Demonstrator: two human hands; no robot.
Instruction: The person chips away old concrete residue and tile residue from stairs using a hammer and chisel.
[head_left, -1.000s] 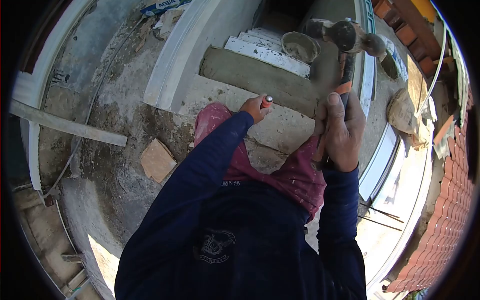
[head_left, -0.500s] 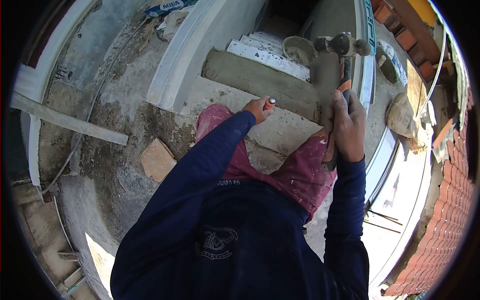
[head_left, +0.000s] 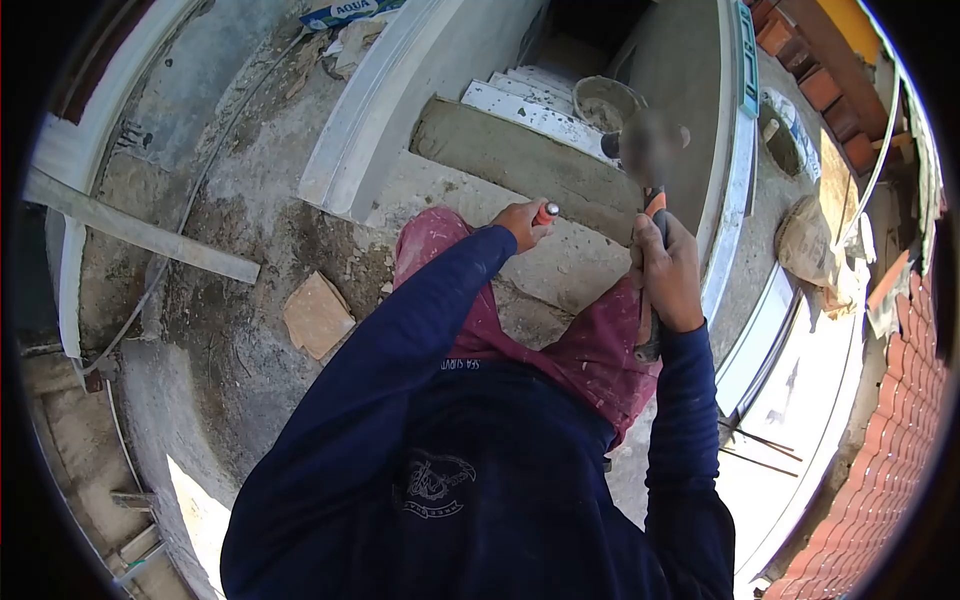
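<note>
Gripping the hammer above the right thigh, the right hand has closed fingers; the left hand clasps a red-handled tool near the grey step.

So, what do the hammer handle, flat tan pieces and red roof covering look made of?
Hammer handle: probably rubber or plastic, going by its orange and black colouring. 
Flat tan pieces: matte, perhaps ceramic tile or stone, from their stiff look and angular edges. 
Red roof covering: shiny, wavy rows; glazed clay or coated metal, I can't tell which.
</note>
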